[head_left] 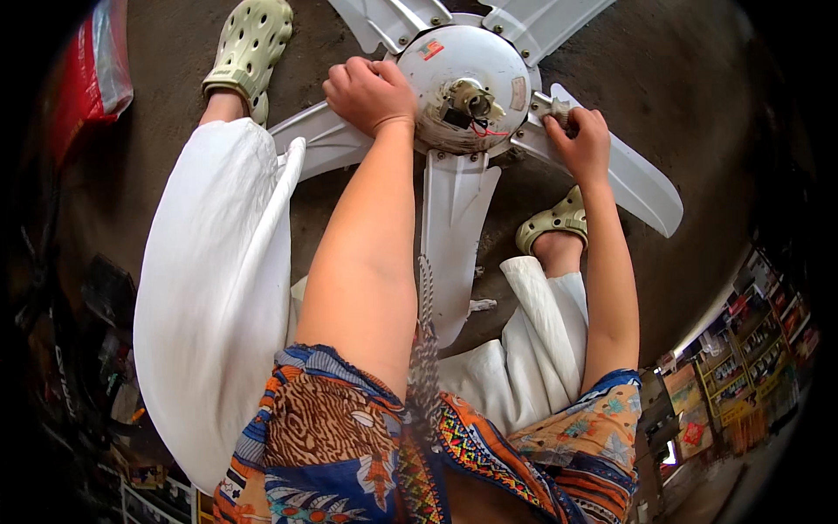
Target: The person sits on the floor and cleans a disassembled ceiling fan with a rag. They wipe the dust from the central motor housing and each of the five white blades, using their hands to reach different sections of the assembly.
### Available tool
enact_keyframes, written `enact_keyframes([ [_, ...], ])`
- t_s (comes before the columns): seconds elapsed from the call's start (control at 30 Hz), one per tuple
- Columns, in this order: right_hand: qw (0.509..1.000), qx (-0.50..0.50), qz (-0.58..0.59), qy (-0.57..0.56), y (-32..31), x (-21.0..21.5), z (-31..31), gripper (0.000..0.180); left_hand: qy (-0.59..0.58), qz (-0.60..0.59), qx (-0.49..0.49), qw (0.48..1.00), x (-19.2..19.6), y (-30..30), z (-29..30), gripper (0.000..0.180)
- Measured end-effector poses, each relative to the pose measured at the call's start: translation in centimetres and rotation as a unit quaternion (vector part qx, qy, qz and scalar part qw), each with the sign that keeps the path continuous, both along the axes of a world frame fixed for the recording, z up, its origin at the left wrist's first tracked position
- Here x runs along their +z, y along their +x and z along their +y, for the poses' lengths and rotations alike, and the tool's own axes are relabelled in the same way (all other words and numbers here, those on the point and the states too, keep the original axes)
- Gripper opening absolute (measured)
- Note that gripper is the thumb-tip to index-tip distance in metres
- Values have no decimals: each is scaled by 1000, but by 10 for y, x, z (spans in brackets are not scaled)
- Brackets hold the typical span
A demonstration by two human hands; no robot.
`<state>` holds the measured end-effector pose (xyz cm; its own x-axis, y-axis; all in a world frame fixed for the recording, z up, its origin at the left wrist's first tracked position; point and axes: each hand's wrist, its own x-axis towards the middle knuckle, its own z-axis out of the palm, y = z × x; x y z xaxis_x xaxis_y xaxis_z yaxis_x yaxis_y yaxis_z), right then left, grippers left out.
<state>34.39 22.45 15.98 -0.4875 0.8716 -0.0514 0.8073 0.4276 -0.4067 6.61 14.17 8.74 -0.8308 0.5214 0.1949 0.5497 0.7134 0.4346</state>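
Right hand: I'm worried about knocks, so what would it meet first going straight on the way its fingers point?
The right hand, pinching a greyish wad, would probably meet the fan blade's inner end first, then the round motor housing; depth is unclear, contact possible.

Okay so on my feed I'm seeing a small orange-red sticker (430, 49) and a pale rectangular label (518, 93) on the round white fan hub (471, 63), but the print's too tiny for me to read. The clog strap (225, 80) has some marking too, and I can't make that out from here either.
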Motion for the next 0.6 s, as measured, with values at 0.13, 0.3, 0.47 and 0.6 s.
enact_keyframes([
  [0.13,994,65,-36,78,-21,2,1,34,-8,-1,4,1000,1,-3,1,15],
  [0.3,990,81,-64,92,-20,6,1,28,-9,0,14,1000,1,-4,1,16],
  [0.47,989,89,-68,98,-21,7,-1,24,-9,3,5,1000,2,-2,4,17],
  [0.6,995,54,-74,34,-26,12,-2,25,2,4,13,1000,-3,-8,0,17],
])
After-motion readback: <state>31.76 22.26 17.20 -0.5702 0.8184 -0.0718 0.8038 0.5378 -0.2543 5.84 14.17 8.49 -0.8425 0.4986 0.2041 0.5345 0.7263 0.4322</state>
